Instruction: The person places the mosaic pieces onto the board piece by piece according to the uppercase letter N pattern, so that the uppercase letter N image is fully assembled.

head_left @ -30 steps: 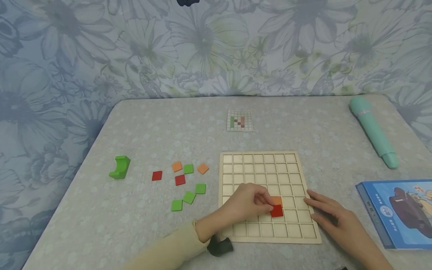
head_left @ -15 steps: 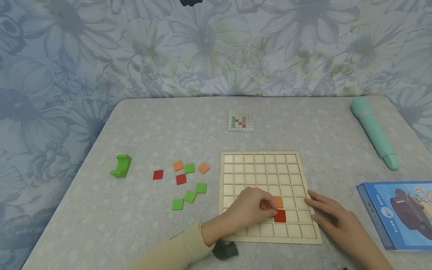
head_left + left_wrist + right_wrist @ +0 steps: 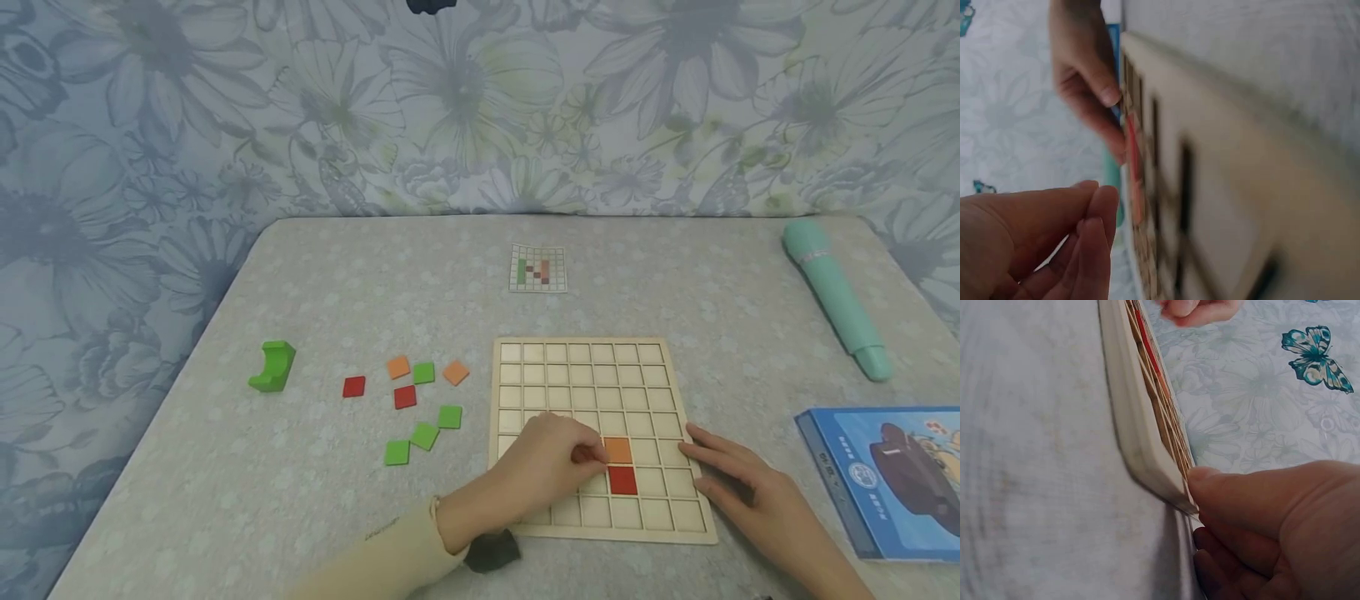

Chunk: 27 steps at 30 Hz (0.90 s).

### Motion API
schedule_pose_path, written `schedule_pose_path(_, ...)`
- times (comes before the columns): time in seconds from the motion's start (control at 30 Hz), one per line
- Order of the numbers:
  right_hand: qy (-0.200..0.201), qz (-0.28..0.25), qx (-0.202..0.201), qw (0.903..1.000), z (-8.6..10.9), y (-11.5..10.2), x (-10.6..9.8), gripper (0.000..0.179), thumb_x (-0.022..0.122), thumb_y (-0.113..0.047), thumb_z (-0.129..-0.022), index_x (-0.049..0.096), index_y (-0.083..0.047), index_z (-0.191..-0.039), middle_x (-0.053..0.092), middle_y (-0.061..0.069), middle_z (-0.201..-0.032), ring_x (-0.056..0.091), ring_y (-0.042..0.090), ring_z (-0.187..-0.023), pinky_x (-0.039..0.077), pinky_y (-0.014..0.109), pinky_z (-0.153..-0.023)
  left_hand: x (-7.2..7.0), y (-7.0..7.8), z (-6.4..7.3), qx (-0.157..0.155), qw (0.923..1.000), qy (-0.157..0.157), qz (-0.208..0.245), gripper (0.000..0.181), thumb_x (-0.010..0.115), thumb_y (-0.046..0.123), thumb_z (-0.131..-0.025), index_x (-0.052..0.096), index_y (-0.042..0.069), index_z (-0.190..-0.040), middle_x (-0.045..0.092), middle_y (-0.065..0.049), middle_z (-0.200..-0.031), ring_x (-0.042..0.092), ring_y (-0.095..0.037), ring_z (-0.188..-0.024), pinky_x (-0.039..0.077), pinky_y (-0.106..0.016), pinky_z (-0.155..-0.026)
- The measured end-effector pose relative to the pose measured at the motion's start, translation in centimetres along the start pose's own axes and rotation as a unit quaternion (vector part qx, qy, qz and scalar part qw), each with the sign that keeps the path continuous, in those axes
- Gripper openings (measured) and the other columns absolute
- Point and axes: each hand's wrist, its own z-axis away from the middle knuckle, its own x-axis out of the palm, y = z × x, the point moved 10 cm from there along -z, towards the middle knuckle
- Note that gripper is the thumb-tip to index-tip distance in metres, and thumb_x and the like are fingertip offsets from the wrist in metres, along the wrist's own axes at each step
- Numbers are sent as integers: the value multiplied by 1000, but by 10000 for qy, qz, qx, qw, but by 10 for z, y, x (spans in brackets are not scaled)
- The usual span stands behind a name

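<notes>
1. The red tile (image 3: 622,480) lies in one square of the wooden board (image 3: 579,377), near 5 o'clock from its middle.
2. It looks thin, light and hard. It probably won't bend, but its flat top may be slippery.
3. Its edges look best to pinch with fingertips, though the square's little walls could make that tricky.
4. An orange tile (image 3: 617,450) sits next door, at 12 o'clock.
5. The left hand (image 3: 553,454) is at 10 o'clock, its fingertips close together, seeming to hold nothing.
6. The right hand (image 3: 742,483), at 3 o'clock, touches the board's rim with fingers a bit apart. The stiff-looking rim seems good to hold.
7. Loose green tiles (image 3: 424,436) lie at 9 o'clock.
</notes>
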Motion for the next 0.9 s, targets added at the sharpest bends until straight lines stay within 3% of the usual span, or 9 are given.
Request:
schedule_pose_path(0.1, 34, 2, -39, 10000, 1, 0, -1, 43, 74, -6, -79, 64, -15, -120, 51, 0, -133, 29, -13, -120, 22, 2, -89, -25, -5, 9, 0, 9995, 101, 308, 5, 72, 9, -83, 74, 12, -80, 63, 15, -71, 53, 6, -65, 45, -13, -61)
schedule_pose_path(0.17, 59, 1, -71, 10000, 1, 0, -1, 44, 74, -5, -79, 64, -15, -120, 51, -1, -134, 30, -13, -120, 22, 2, -89, -48, -15, 19, -82, 9974, 272, 661, 3, 73, 7, -82, 74, 10, -82, 65, 12, -75, 57, 1, -67, 48, -18, -63)
schedule_pose_path(0.3, 66, -9, -101, 9999, 2, 0, -2, 45, 74, -4, -78, 64, -15, -121, 50, -2, -134, 30, -12, -121, 22, 2, -89, -101, -59, 53, -576, 9865, 1035, 1128, 6, 74, 7, -81, 74, 7, -86, 68, 4, -82, 62, -9, -72, 52, -26, -66)
schedule_pose_path(0.4, 33, -3, -79, 10000, 2, 1, -1, 45, 74, -6, -79, 64, -16, -121, 49, -3, -135, 30, -12, -121, 22, 2, -89, -137, -97, 87, -1111, 9732, 1714, 1057, 9, 74, 10, -81, 74, 7, -90, 68, 1, -85, 63, -13, -75, 52, -28, -68)
schedule_pose_path(0.5, 9, 2, -43, 10000, 1, 2, 0, 44, 74, -8, -79, 64, -17, -121, 49, -4, -135, 29, -12, -121, 22, 1, -89, -163, -130, 118, -1555, 9589, 2221, 834, 16, 73, 14, -83, 73, 4, -96, 68, -3, -91, 64, -15, -81, 51, -26, -71)
schedule_pose_path(0.63, -26, -20, 41, 10000, 2, 4, 1, 44, 74, -9, -80, 64, -18, -122, 49, -4, -135, 28, -13, -120, 21, 1, -88, -181, -164, 147, -2118, 9406, 2565, 677, 26, 72, 18, -85, 70, 2, -106, 67, -8, -101, 61, -13, -89, 48, -22, -73)
schedule_pose_path(0.77, -70, -60, 117, 9999, 2, 7, 2, 44, 73, -9, -81, 63, -19, -122, 49, -2, -136, 28, -13, -120, 21, 1, -88, -187, -187, 162, -2557, 9242, 2730, 774, 34, 70, 23, -86, 66, 2, -113, 65, -10, -107, 59, -9, -92, 47, -18, -74)
schedule_pose_path(0.9, -82, -75, 169, 9998, 2, 9, 2, 44, 73, -9, -81, 63, -19, -122, 49, 0, -135, 28, -13, -120, 21, 1, -88, -193, -198, 168, -2561, 9189, 2902, 765, 38, 70, 22, -86, 63, 0, -117, 62, -14, -114, 58, -4, -93, 44, -14, -76)
